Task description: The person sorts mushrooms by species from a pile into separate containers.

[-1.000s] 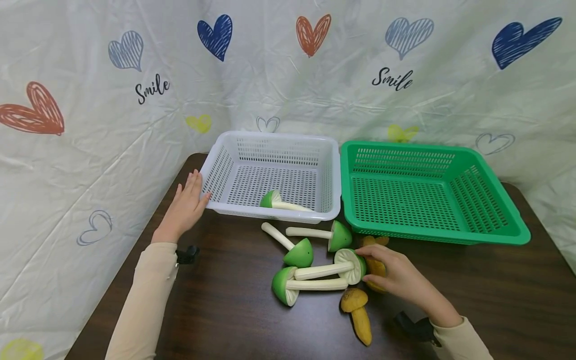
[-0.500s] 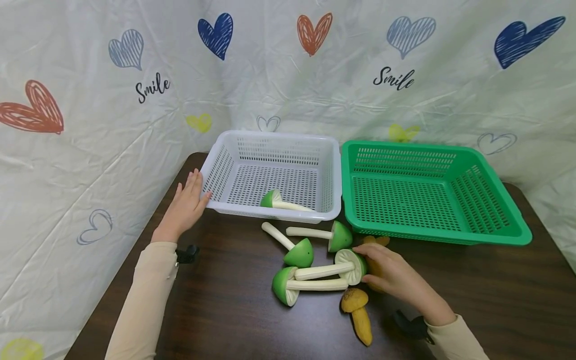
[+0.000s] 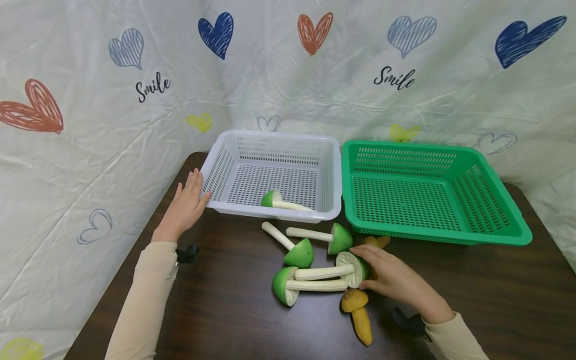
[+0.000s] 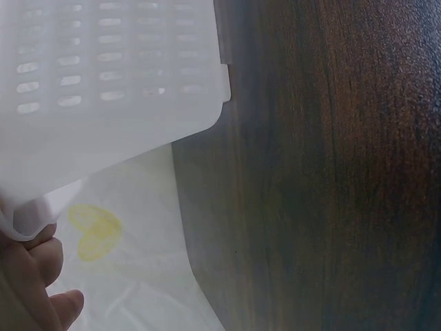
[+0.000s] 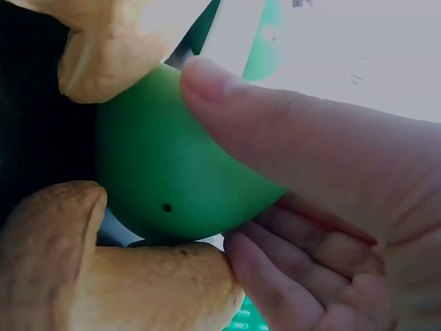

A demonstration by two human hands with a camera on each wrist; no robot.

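Note:
In the head view my left hand (image 3: 182, 207) rests on the left rim of the white basket (image 3: 265, 214), its fingers straight. One toy mushroom with a green cap (image 3: 269, 199) lies inside that basket. My right hand (image 3: 396, 275) pinches the green cap of another toy mushroom (image 3: 346, 262) between thumb and fingers; its pale stem points left. In the right wrist view the thumb lies over this rounded cap (image 5: 165, 158). Beside it are brown-yellow toy mushrooms (image 5: 158, 283); in the head view one (image 3: 361, 322) lies below the hand, another (image 3: 382, 242) is partly hidden behind it.
A green basket (image 3: 443, 235) stands right of the white one, their rims side by side. Several more green-capped mushrooms (image 3: 299, 254) lie on the dark wooden table (image 3: 225, 310). Behind hangs a white cloth (image 3: 270, 75) printed with hearts.
My right hand has shifted slightly left and down, its fingers coming further over the green cap, which has moved a little with them. The left hand stays on the white basket.

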